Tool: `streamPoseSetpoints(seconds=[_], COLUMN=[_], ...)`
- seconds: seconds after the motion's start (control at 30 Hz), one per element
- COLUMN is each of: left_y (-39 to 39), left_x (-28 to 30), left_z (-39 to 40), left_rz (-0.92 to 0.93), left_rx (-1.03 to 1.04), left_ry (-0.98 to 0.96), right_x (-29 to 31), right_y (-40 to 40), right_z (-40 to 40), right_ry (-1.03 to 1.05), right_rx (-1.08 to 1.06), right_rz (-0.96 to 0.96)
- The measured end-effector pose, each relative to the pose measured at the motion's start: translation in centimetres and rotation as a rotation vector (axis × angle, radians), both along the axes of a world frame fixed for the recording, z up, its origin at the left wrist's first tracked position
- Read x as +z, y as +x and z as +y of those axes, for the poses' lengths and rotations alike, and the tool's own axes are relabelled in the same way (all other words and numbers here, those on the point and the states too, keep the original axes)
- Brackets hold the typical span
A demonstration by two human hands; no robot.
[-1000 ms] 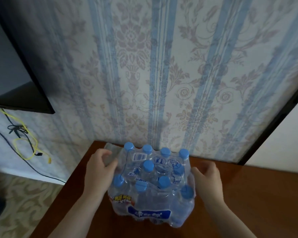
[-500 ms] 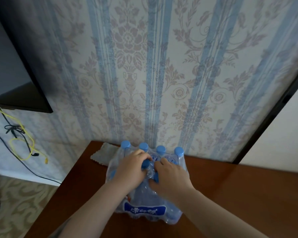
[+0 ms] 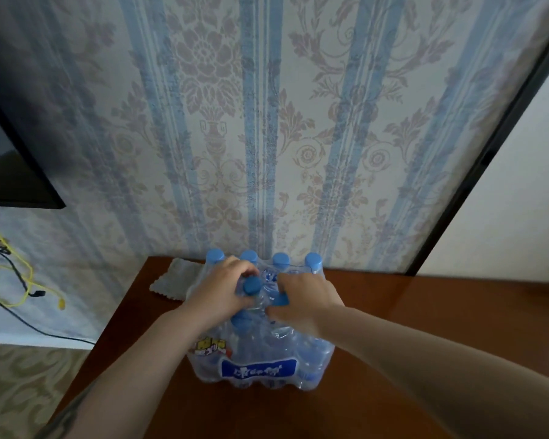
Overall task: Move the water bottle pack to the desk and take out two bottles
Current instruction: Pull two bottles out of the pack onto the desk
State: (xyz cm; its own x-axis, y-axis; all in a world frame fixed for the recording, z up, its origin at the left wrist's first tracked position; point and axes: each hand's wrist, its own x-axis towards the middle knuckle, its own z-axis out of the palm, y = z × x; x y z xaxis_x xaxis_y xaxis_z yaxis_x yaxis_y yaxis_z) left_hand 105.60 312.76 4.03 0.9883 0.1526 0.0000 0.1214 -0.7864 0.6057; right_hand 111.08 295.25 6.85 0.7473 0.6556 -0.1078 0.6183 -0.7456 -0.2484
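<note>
A shrink-wrapped water bottle pack (image 3: 260, 365) with blue caps stands on the brown wooden desk (image 3: 425, 343), close to the wall. Both hands are on top of its middle. My left hand (image 3: 222, 296) clutches the plastic wrap around a blue-capped bottle (image 3: 252, 286) that pokes up between the fingers. My right hand (image 3: 305, 301) presses on and grips the wrap just to the right, fingers touching the left hand's. Several caps along the back row (image 3: 281, 258) stay uncovered.
A grey cloth (image 3: 175, 280) lies on the desk behind the pack at left. The desk's left edge drops to patterned carpet (image 3: 19, 381). Yellow and black cables (image 3: 13, 280) hang on the wall under a dark screen (image 3: 10, 172). A dark door frame (image 3: 488, 147) runs at right.
Both hands left the pack's sides and came together on top. Since half a second ago they have dug into the wrap, and one blue cap now shows between the left fingers.
</note>
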Motion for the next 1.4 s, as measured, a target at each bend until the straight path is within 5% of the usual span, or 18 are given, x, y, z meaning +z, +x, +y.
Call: streamPoseSetpoints(seconds=[0.27,0.7,0.9,1.4], left_y=[-2.5,-1.8,-1.4,-1.5], left_x=[-2.0,-0.9,-1.1,-0.7], left_z=[0.1,-2.0,-4.0,-4.9], left_rz=[-0.197,-0.084,-0.076,-0.072], left_rx=[0.144,0.32,0.418,0.462], left_ry=[0.176,0.191,0.311,0.337], right_x=[3.2,15.9,15.9,-1.8], right_y=[1.5,4.1,6.2,6.6], right_z=[-0.4,-6.1,-11.8,-17.5], right_ry=[0.197,0.729,0.659,0.173], right_rx=[-0.071,-0.266,-0.465,-0.692], right_rz=[-0.039,-0.254,-0.447,-0.109])
